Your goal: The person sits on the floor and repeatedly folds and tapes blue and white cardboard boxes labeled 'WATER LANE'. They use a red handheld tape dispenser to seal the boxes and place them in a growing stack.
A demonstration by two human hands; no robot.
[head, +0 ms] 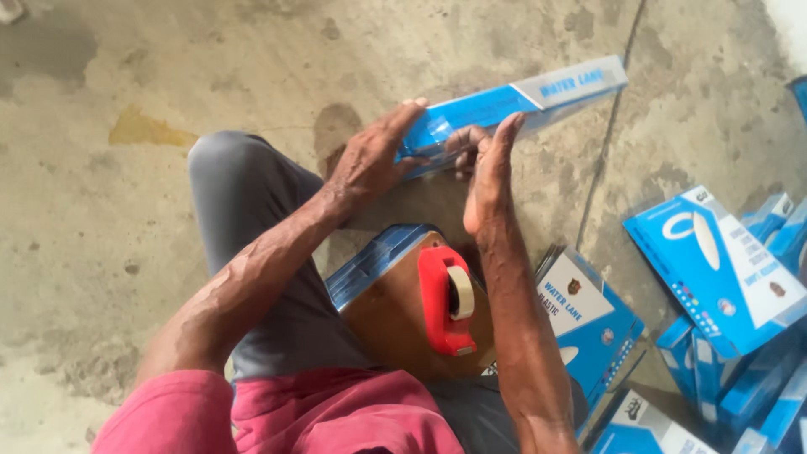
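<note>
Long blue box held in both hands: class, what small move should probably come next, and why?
Probably press the near end flap shut. The left hand grips the long blue box from the side, the right hand stands flat against its near end, and a red tape dispenser waits unused on the brown board in the lap, so the end seems not yet taped.

The scene is lit evenly by soft daylight; only faint shadows are cast on the stained grey concrete floor [126, 219]. Slight softness is seen throughout, and the top right corner is overexposed.
</note>
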